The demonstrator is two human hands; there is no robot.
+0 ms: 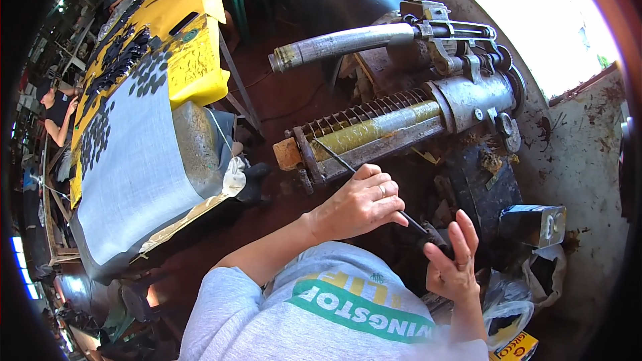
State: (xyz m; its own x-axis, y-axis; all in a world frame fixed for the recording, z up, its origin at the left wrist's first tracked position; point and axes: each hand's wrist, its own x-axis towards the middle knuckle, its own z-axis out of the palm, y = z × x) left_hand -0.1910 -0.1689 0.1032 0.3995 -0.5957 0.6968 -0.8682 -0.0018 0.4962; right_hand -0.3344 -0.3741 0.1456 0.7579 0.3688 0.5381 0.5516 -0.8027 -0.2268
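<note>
My left hand (364, 204) is closed around a long thin dark rod (342, 162). Its far tip reaches the open near end of a machine (474, 101), by the frame's end plate. A dark, thicker handle (436, 235) at the rod's other end sits between the thumb and fingers of my right hand (457, 258), whose fingertips point up. On the machine, a coil spring (364, 115) runs beside a yellowish, greasy-looking cylinder (384, 128) in a metal frame. A curved metal tube (344, 45) projects above them.
At left, a table bears a yellow sheet (194, 63), grey cloth (130, 174), dark round pieces (148, 73) and a phone (183, 23). Two people are beyond it. A metal can (533, 225), plastic bags (508, 311) and a yellow box (518, 347) stand at right.
</note>
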